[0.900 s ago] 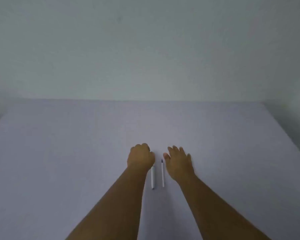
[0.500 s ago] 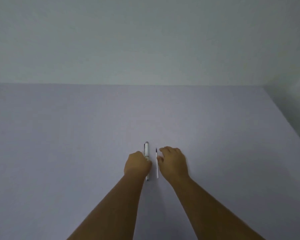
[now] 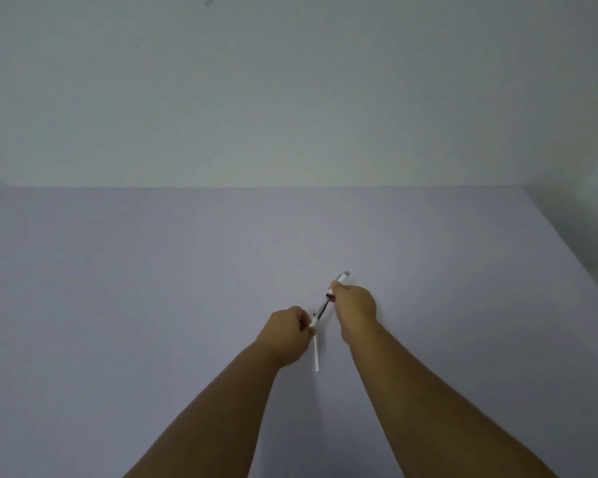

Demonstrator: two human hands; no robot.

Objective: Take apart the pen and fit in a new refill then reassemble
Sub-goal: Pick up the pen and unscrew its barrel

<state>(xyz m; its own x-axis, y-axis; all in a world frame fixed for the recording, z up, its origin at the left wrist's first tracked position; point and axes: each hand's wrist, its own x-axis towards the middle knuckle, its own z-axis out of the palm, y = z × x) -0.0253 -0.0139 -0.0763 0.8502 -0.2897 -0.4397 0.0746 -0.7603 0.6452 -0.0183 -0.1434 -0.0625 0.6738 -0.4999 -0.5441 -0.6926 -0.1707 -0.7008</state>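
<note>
Left hand (image 3: 283, 334) fingers curled in, pinching the white front piece of the pen (image 3: 313, 321) at its near end. Right hand (image 3: 354, 301) fingers also closed, gripping the white barrel (image 3: 340, 279), whose grey end cap sticks out past the knuckles on the far side. Between the two sets of fingertips a thin dark stretch (image 3: 323, 307) is exposed; looks like the old refill coming out as the halves part, too blurred to be sure. Both hands held above the table (image 3: 152, 305), pen slanted from near-left up to far-right.

Just below the left fingers, on the thumb side, the new refill (image 3: 316, 353) lies on the table, a thin white stick pointing toward the person. It is near the left hand but not held.

Risks, as judged:
- Pulling off-axis could bend or snap the thin exposed part, since the hands are angled.
- A small spring or tip could drop out and roll; none visible, so cannot tell if there is one.
- Left hand sits close over the spare refill; lowering the wrist could knock it away.
- Old and new refill may get mixed up if laid side by side.

Count: hands 2, pen 1 (in two parts), loose refill 1, table 1.
</note>
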